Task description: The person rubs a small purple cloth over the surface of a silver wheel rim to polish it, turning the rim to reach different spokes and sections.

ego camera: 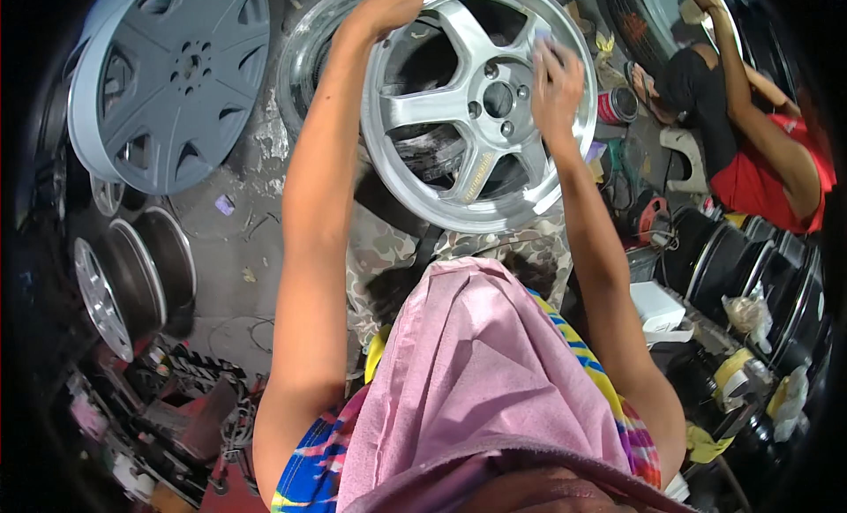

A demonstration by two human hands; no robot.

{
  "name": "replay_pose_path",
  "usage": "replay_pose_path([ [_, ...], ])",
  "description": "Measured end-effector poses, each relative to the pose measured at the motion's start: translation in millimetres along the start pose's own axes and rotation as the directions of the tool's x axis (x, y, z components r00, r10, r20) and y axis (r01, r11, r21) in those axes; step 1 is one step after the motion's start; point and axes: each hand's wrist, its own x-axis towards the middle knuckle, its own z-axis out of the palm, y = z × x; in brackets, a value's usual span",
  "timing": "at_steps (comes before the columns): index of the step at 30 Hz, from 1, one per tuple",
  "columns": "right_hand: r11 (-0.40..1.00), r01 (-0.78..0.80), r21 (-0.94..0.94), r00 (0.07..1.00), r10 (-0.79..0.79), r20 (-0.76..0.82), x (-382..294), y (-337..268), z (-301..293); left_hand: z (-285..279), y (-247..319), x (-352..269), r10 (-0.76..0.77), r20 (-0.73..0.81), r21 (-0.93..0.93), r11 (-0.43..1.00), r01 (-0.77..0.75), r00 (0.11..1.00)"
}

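Observation:
A silver alloy wheel (423, 109) with broad spokes and gold lettering on one of them lies tilted in front of me, its near edge by my camouflage trousers (384, 248). At the wheel's upper left lip rests my left hand (397, 7); the top of the picture cuts off its fingers, so its grip is unclear. Over the right side of the wheel, my right hand (558, 83) is slightly blurred. A small bluish-purple piece (542, 34), possibly an abrasive pad, shows at its fingertips against a spoke. Beneath the wheel is a tyre or another rim (298, 63), partly hidden.
A large grey-primed wheel (192, 116) stands at left, with bare rims (135, 275) below it. On the right are a red can (617, 105), a red-and-black power tool (654, 218), stacked dark rims (721, 261) and a white box (655, 306). Another person (761, 149) sits at upper right.

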Motion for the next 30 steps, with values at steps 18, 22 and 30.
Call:
replay_pose_path([
  [18, 0.973, -0.200, -0.116, 0.980, 0.198, -0.026, -27.5, -40.2, -0.6, -14.9, -21.4, 2.8, 0.111, -0.042, 0.078, 0.991, -0.107, 0.993],
  [22, 0.965, -0.242, -0.097, 0.970, 0.240, -0.030, -5.6, -18.5, -5.8, -3.1, -18.9, 5.4, 0.038, 0.006, 0.013, 0.999, -0.038, 0.999],
  [30, 0.964, -0.267, 0.003, 0.961, 0.266, -0.070, -38.3, -45.1, -9.6, -8.6, -15.6, 3.0, 0.009, 0.003, -0.013, 1.000, -0.009, 1.000],
])
